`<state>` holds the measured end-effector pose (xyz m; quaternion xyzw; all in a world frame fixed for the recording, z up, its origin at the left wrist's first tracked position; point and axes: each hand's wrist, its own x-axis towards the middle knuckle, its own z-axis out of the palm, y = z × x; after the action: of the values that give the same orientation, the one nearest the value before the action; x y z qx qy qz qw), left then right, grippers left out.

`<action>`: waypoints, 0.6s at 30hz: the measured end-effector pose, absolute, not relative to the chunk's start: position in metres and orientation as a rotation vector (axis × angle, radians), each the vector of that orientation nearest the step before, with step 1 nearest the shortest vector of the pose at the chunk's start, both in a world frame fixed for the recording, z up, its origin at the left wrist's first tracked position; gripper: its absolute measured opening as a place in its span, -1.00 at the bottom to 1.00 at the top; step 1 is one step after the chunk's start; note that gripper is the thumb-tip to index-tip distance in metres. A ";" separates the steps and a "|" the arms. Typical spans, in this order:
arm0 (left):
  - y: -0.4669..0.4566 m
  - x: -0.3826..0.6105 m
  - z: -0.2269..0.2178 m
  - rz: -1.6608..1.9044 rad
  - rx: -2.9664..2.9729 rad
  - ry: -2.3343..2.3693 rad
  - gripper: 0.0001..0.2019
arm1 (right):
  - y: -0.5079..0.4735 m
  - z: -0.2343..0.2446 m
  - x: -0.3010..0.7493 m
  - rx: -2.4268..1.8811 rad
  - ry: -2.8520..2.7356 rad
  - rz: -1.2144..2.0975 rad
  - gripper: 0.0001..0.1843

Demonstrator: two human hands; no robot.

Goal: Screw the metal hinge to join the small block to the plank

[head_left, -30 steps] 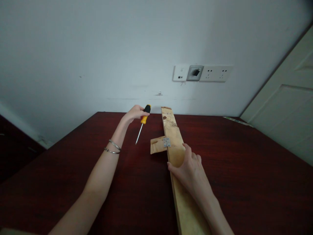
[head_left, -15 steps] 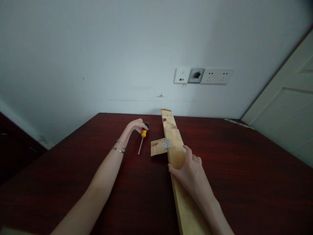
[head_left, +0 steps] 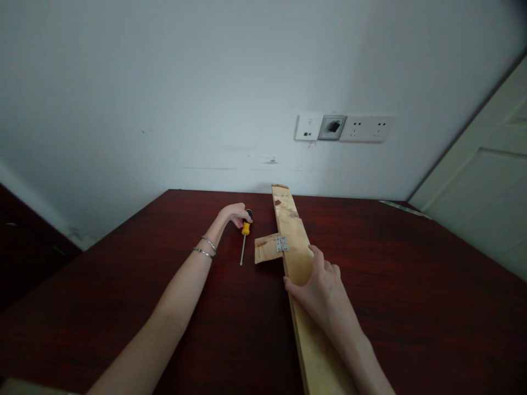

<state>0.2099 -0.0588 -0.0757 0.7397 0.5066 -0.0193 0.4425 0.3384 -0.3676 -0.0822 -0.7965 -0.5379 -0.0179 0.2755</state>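
Note:
My left hand [head_left: 234,213] reaches far out and its fingers curl around the black and yellow handle of a screwdriver [head_left: 244,237] that lies on the dark red table [head_left: 123,285], tip pointing toward me. A long pale wooden board [head_left: 293,241] runs from the wall toward me. A small wooden piece [head_left: 265,248] is joined to its left side by a metal hinge [head_left: 281,243]. My right hand [head_left: 319,288] lies on top of the board just behind the hinge, with the thumb hooked over the left edge.
A white wall stands right behind the table, with a row of sockets [head_left: 343,128] on it. A pale door [head_left: 481,186] is at the right. Two thin bracelets [head_left: 206,247] circle my left wrist.
My left hand has lowered the screwdriver from the air down onto the table, left of the board. My right hand has stayed on the board.

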 end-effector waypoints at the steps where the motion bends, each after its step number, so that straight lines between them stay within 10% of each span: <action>1: -0.060 0.210 -0.075 -0.061 1.839 1.266 -0.68 | -0.367 -0.082 0.339 -2.143 -1.443 -0.049 -0.20; 18: -0.066 0.211 -0.072 -0.183 1.953 1.340 -0.74 | -0.367 -0.084 0.339 -2.143 -1.435 -0.045 -0.20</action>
<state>0.2114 -0.0660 -0.0718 0.7626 0.5232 -0.0714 0.3736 0.3394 -0.3673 -0.0837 -0.7981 -0.5345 -0.0168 0.2775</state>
